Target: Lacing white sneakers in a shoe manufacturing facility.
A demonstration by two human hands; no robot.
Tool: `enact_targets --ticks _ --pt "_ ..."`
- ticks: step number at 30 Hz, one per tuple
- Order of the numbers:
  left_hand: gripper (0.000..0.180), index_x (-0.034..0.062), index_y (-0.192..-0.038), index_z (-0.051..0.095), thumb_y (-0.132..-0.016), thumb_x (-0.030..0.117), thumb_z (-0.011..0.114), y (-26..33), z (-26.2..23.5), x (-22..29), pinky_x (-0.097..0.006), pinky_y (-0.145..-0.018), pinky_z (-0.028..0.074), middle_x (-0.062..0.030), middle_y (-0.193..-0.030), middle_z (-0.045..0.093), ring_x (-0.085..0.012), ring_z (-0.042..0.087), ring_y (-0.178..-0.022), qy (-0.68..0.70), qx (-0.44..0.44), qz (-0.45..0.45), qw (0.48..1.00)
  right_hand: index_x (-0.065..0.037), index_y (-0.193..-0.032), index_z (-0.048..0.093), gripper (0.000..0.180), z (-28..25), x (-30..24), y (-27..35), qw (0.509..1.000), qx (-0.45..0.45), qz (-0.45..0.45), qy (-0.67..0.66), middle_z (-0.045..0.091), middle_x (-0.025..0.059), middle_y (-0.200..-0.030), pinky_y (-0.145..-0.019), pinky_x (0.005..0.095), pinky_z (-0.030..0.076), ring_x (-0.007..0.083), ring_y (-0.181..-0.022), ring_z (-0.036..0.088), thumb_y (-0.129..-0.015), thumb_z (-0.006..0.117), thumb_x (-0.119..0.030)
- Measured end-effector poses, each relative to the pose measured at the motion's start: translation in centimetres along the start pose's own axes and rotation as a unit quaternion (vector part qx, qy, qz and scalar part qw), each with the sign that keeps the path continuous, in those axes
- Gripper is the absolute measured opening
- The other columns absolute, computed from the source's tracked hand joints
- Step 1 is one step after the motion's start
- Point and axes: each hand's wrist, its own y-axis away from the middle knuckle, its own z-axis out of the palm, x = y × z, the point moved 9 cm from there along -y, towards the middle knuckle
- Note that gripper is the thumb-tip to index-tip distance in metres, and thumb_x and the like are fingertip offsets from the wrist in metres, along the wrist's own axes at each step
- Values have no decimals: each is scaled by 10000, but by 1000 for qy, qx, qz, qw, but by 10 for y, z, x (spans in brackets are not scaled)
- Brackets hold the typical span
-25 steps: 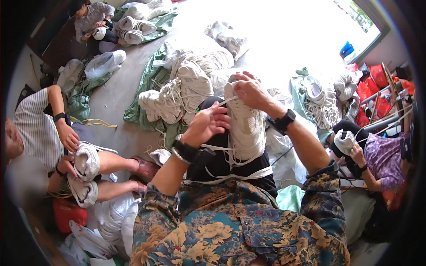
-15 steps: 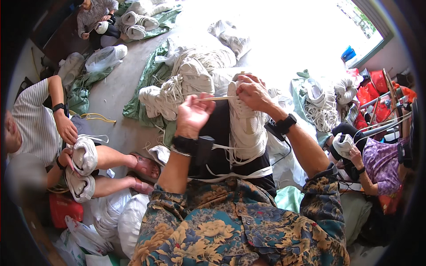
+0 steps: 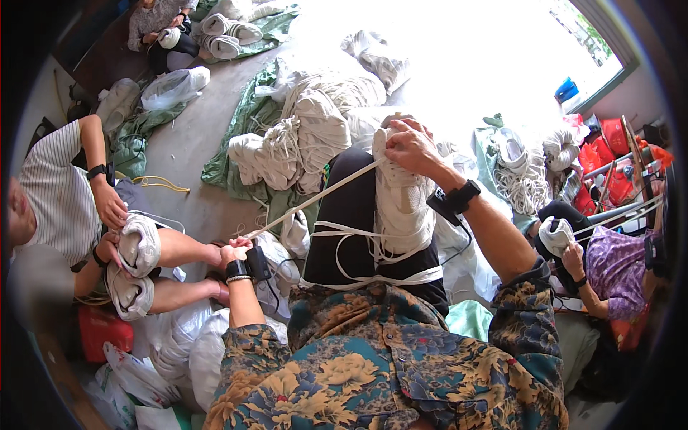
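Observation:
A white shoe (image 3: pixel 398 208) rests on my thigh in black trousers, its far end pointing away from me. My right hand (image 3: pixel 414 149) is closed on that far end, with the fingers curled over its top. From beside those fingers a flat white shoelace (image 3: pixel 315 198) runs taut down to the left. Low at the left, my left hand (image 3: pixel 235 251) is closed around the other end of this shoelace. More white lace (image 3: pixel 373 281) lies loose across my lap, below the shoe. What the right fingertips pinch is hidden.
Beyond my knees lies a pile of white shoes and laces (image 3: pixel 315 122) on green sacking. A seated person (image 3: pixel 61 172) at the left handles white shoes; another person (image 3: pixel 616 258) sits at the right. Red bags (image 3: pixel 605 172) and white laces (image 3: pixel 519 186) lie at the far right.
My left hand has swung down and left from near the shoe, drawing the shoelace out into a long straight line. The right hand stays at the shoe's far end.

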Motion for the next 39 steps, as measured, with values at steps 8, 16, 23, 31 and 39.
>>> enact_targets --ticks 8,16,23,31,39 --pt "178 -26 -950 567 -794 55 540 119 157 -77 -213 -353 316 -36 -597 509 -107 465 -453 -274 -244 242 898 -184 -807 700 187 6 8 2 1000 -16 -14 -6 466 21 -1254 -1003 453 183 245 -1227 301 -707 564 -264" --pt "185 -13 -835 655 -831 109 516 252 270 -203 -196 -419 349 19 -560 536 -39 456 -473 -539 -528 345 559 -167 -832 698 186 5 2 4 998 -19 -37 -37 462 15 -1266 -1011 443 163 241 -1238 288 -705 587 -246" --pt "205 5 -785 653 -840 176 555 247 269 -218 -193 -424 332 43 -552 518 -11 420 -494 -576 -524 284 559 -154 -831 696 173 1 -1 5 998 0 -45 -42 482 26 -1246 -1010 438 168 230 -1226 310 -714 596 -233" --pt "191 -15 -697 615 -770 152 558 254 288 -221 -300 -486 402 -74 -536 558 -144 483 -482 -591 -496 430 469 -154 -788 706 145 0 -6 8 996 54 -45 -57 519 -2 -1205 -1002 424 209 225 -1196 352 -699 609 -214" --pt "249 75 -943 603 -701 133 611 307 295 -205 -402 -723 464 -154 -871 592 -320 584 -826 -564 -447 613 326 -147 -802 705 153 -6 -9 11 997 59 -40 -34 523 9 -1206 -990 421 238 231 -1188 372 -698 601 -193"
